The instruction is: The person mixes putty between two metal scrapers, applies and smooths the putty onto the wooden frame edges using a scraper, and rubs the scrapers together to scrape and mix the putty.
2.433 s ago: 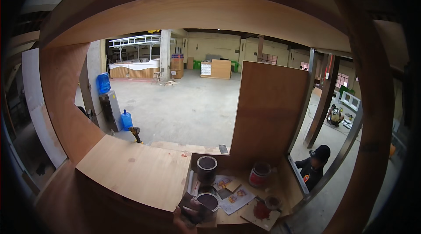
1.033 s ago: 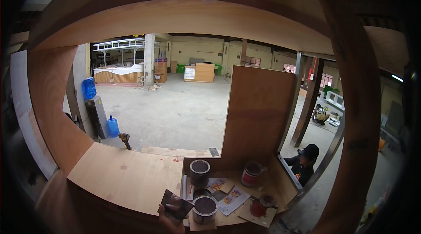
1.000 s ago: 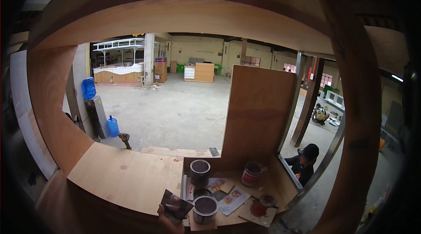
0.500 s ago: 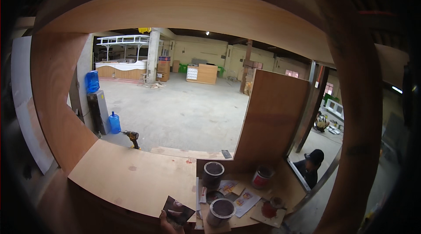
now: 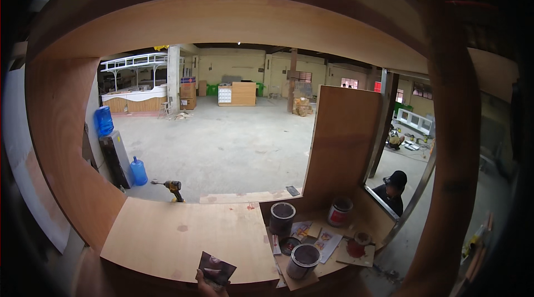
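A hand at the lower edge pinches a dark scraper in its grip, blade raised over the wooden desk. To its right stand three open paint cans and one small red tin.

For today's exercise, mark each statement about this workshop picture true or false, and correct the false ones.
1. A hand at the lower edge holds a flat scraper blade. True.
2. The cordless drill lies on the wooden counter. False: it stands on the floor beyond the counter.
3. Several open cans, such as the nearest can, stand on papers at the counter's right. True.
4. Two blue water bottles, one of them a low bottle, are at the left. True.
5. The person in a black cap stands on the counter. False: that person is beyond it, lower down.
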Demonstrator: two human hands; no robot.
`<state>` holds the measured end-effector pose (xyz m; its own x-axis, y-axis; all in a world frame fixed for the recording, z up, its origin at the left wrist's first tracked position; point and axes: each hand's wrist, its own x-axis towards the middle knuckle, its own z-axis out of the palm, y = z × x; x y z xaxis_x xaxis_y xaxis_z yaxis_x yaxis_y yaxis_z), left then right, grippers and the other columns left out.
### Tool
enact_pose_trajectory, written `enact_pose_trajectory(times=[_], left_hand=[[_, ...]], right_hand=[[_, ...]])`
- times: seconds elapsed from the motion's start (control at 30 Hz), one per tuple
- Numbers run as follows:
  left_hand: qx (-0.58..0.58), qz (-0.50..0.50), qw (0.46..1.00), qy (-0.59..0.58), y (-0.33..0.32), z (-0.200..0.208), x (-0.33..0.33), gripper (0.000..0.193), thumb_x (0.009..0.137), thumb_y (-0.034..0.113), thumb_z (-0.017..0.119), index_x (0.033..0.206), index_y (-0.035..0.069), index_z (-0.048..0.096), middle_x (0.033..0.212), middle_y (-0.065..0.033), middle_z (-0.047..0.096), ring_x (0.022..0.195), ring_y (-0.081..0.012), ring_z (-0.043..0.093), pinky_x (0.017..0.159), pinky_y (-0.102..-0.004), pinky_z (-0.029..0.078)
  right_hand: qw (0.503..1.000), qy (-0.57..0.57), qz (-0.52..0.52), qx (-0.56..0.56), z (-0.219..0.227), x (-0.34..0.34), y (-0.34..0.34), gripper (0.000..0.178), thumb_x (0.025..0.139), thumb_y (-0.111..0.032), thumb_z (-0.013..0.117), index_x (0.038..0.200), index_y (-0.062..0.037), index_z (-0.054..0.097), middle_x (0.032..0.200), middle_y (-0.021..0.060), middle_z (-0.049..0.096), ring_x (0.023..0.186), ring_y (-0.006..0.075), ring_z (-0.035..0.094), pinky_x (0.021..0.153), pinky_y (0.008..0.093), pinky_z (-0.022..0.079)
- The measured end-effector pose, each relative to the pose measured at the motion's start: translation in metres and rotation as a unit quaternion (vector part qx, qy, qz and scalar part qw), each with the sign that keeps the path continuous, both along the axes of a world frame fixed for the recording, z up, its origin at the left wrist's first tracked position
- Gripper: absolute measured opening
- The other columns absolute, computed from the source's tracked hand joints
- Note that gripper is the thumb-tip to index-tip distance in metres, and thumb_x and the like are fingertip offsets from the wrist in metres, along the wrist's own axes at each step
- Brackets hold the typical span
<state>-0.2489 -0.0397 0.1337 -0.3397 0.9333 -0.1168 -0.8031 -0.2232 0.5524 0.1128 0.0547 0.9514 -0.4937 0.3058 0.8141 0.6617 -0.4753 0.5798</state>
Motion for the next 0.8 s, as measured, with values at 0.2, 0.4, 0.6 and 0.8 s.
enact_pose_trajectory(times=[0.2, 0.4, 0.6, 0.8], left_hand=[[-0.010, -0.016, 0.998, -0.063, -0.005, -0.006, 0.003, 0.048, 0.103, 0.034, 0.038, 0.142, 0.007, 0.043, 0.124, -0.0101, 0.058, 0.105, -0.0266, 0.062, 0.091, -0.0382, 0.052], [-0.048, 0.003, 0.999, -0.024, -0.018, 0.000, 0.003, 0.046, 0.103, 0.034, 0.038, 0.140, 0.006, 0.045, 0.123, -0.0106, 0.057, 0.106, -0.0266, 0.061, 0.096, -0.0409, 0.050], [-0.047, 0.010, 0.999, -0.022, -0.029, -0.009, -0.010, 0.047, 0.103, 0.035, 0.038, 0.141, 0.008, 0.045, 0.120, -0.0068, 0.060, 0.103, -0.0226, 0.062, 0.084, -0.0371, 0.052], [-0.047, 0.001, 0.998, -0.035, -0.044, -0.012, -0.021, 0.046, 0.103, 0.036, 0.038, 0.140, 0.009, 0.046, 0.119, -0.0046, 0.061, 0.101, -0.0202, 0.062, 0.076, -0.0343, 0.052]], right_hand=[[0.970, 0.195, 0.143, 0.008, -0.076, -0.042, -0.006, 0.021, 0.082, -0.022, 0.062, 0.095, -0.0113, 0.074, 0.089, 0.0187, 0.070, 0.085, 0.0350, 0.068, 0.075, 0.0425, 0.053], [0.950, 0.164, 0.267, 0.010, -0.093, -0.117, -0.020, 0.032, 0.084, -0.034, 0.060, 0.091, -0.0068, 0.074, 0.087, 0.0203, 0.069, 0.084, 0.0373, 0.068, 0.076, 0.0457, 0.053], [0.956, 0.023, 0.291, 0.042, -0.057, -0.183, 0.003, 0.044, 0.082, -0.045, 0.060, 0.086, -0.0031, 0.074, 0.084, 0.0212, 0.069, 0.079, 0.0386, 0.067, 0.072, 0.0476, 0.052], [0.926, -0.098, 0.343, 0.122, -0.035, -0.232, 0.010, 0.034, 0.084, -0.031, 0.060, 0.080, 0.0003, 0.073, 0.079, 0.0216, 0.068, 0.077, 0.0376, 0.067, 0.072, 0.0470, 0.052]])
